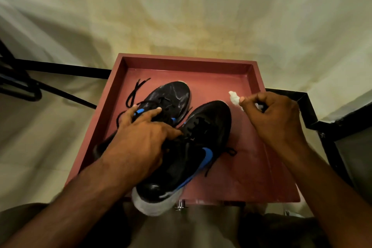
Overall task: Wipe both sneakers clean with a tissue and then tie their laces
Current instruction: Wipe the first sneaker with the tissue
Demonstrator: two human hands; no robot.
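Two black sneakers with blue accents lie side by side in a red tray. The left sneaker shows a dusty, whitish toe and its laces trail loose toward the tray's far left. The right sneaker has its grey heel sole hanging over the tray's near edge. My left hand rests over both sneakers' lace areas, fingers spread on the left one. My right hand hovers to the right of the sneakers and pinches a crumpled white tissue in its fingertips.
The tray sits on a small stand with a metal knob at its near edge. A black metal frame runs along the right, and dark bars cross the pale floor at left. My knees show at the bottom.
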